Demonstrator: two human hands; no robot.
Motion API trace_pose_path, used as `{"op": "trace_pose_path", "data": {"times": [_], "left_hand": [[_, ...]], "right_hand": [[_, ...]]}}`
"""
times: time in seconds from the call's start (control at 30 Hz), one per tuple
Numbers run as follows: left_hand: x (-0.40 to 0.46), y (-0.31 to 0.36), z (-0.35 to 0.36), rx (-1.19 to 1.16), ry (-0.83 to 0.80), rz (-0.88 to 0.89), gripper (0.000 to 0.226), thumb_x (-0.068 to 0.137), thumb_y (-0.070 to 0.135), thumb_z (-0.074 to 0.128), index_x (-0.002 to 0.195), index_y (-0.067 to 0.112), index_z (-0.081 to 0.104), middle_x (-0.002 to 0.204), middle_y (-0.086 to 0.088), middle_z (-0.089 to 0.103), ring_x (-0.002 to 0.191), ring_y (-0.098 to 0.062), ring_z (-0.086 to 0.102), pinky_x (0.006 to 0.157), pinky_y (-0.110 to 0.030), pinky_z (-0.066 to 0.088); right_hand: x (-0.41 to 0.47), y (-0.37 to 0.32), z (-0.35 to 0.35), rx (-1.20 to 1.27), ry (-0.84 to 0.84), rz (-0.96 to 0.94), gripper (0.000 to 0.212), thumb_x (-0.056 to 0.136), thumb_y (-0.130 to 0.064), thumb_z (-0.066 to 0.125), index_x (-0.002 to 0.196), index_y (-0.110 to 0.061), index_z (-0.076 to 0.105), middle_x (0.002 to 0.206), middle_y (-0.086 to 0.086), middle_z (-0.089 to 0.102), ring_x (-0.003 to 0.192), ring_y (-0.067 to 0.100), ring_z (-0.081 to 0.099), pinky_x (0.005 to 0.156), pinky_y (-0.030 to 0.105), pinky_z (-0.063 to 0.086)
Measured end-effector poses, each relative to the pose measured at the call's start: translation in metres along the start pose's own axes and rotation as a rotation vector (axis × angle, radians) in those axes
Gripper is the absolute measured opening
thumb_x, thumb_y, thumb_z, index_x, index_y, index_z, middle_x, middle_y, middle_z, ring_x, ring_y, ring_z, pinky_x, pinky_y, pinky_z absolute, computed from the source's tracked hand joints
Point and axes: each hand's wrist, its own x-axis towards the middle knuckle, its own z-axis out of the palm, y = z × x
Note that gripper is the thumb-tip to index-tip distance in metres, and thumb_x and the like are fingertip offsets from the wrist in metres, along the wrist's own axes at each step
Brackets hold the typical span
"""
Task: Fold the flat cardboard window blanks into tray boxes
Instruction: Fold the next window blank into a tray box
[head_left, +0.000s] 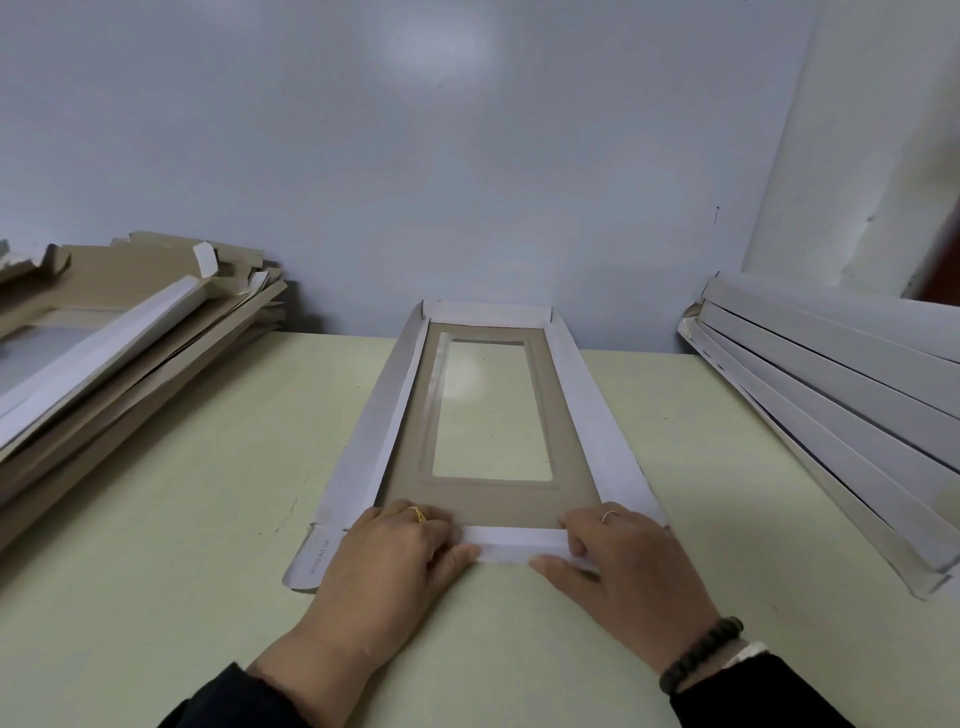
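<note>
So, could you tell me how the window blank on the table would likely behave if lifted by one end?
The blank looks thin and long, so it would probably sag. Its clear window likely weakens the middle. Creased side flaps may swing freely.

Blank lies between flat stack left, folded stack right.

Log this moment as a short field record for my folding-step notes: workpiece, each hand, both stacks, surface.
workpiece: window blank lying flat on the table, brown side up, side flaps folded in
near flap: white near end flap being folded over
left hand: grips the flap's left end
right hand: grips the flap's right end
left stack: flat blanks, loosely piled
right stack: white folded trays, leaning on the wall
surface: pale green table
</note>
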Motion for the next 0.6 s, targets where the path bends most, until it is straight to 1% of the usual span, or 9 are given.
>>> {"op": "trace_pose_path", "data": {"times": [0.07,0.17,0.27,0.3,0.37,0.43,0.5,0.53,0.6], "left_hand": [[-0.002,0.002,0.0,0.025,-0.035,0.024,0.045,0.092,0.058,0.03,0.127,0.037,0.047,0.131,0.021,0.046,0.119,-0.003,0.04,0.097,-0.016,0.023],[-0.002,0.001,0.001,0.078,-0.049,0.012,0.046,0.092,0.051,0.04,0.136,0.038,0.03,0.124,0.016,0.044,0.116,-0.008,0.037,0.095,-0.018,0.023],[0.003,0.001,0.002,0.124,-0.015,-0.034,0.033,0.093,0.051,0.038,0.116,0.03,0.046,0.111,0.01,0.043,0.109,-0.012,0.038,0.088,-0.021,0.026],[0.005,0.001,0.002,0.128,-0.004,-0.039,0.029,0.093,0.05,0.038,0.11,0.028,0.047,0.108,0.01,0.044,0.107,-0.012,0.038,0.087,-0.021,0.027],[0.006,0.004,0.001,0.12,-0.023,-0.047,0.021,0.095,0.043,0.039,0.102,0.025,0.048,0.104,0.009,0.046,0.104,-0.013,0.041,0.086,-0.023,0.029],[0.006,0.007,-0.002,0.094,0.019,0.009,0.011,0.092,0.03,0.053,0.091,0.02,0.055,0.093,0.005,0.052,0.092,-0.017,0.049,0.083,-0.027,0.038],[0.004,0.007,-0.005,0.034,0.086,0.08,0.013,0.084,0.025,0.063,0.074,0.016,0.061,0.076,0.002,0.056,0.076,-0.02,0.054,0.076,-0.027,0.041],[0.004,0.004,-0.009,-0.006,0.104,0.093,0.021,0.086,0.031,0.056,0.073,0.016,0.064,0.075,0.003,0.057,0.076,-0.02,0.054,0.078,-0.024,0.035],[0.004,-0.006,-0.021,-0.025,0.145,0.084,0.038,0.086,0.037,0.035,0.078,0.018,0.067,0.079,0.004,0.061,0.078,-0.02,0.055,0.079,-0.023,0.029]], "right_hand": [[0.002,-0.001,0.0,-0.017,0.02,-0.014,0.044,0.052,-0.047,0.085,0.051,-0.019,0.051,0.048,-0.006,0.054,0.041,0.011,0.051,0.045,0.014,0.031],[0.003,-0.002,-0.001,-0.022,-0.04,-0.002,0.042,0.043,-0.05,0.086,0.059,-0.024,0.058,0.052,-0.012,0.055,0.044,0.007,0.052,0.046,0.014,0.028],[0.002,-0.002,0.002,0.044,-0.109,0.031,0.043,0.052,-0.052,0.082,0.083,-0.027,0.066,0.073,-0.016,0.064,0.063,0.009,0.062,0.052,0.021,0.044],[0.004,-0.002,0.002,0.082,-0.17,0.055,0.043,0.062,-0.053,0.076,0.096,-0.029,0.065,0.085,-0.016,0.063,0.076,0.01,0.062,0.063,0.026,0.049],[0.005,0.0,0.005,0.168,-0.343,0.117,0.035,0.079,-0.055,0.058,0.106,-0.032,0.058,0.099,-0.018,0.055,0.096,0.007,0.052,0.083,0.027,0.043],[0.008,-0.004,0.006,0.18,-0.374,0.1,0.018,0.082,-0.043,0.061,0.089,-0.026,0.06,0.09,-0.014,0.053,0.09,0.01,0.053,0.079,0.025,0.041],[0.009,-0.01,0.007,0.106,-0.254,0.039,0.023,0.068,-0.023,0.08,0.066,-0.02,0.057,0.069,-0.009,0.055,0.065,0.013,0.055,0.061,0.021,0.04],[0.01,-0.014,0.006,0.042,-0.184,0.017,0.03,0.058,-0.017,0.085,0.059,-0.019,0.055,0.061,-0.008,0.053,0.055,0.013,0.053,0.055,0.019,0.036],[0.012,-0.018,0.004,-0.054,-0.051,0.001,0.035,0.051,-0.009,0.088,0.056,-0.017,0.054,0.054,-0.005,0.052,0.046,0.015,0.049,0.055,0.025,0.031]]}}
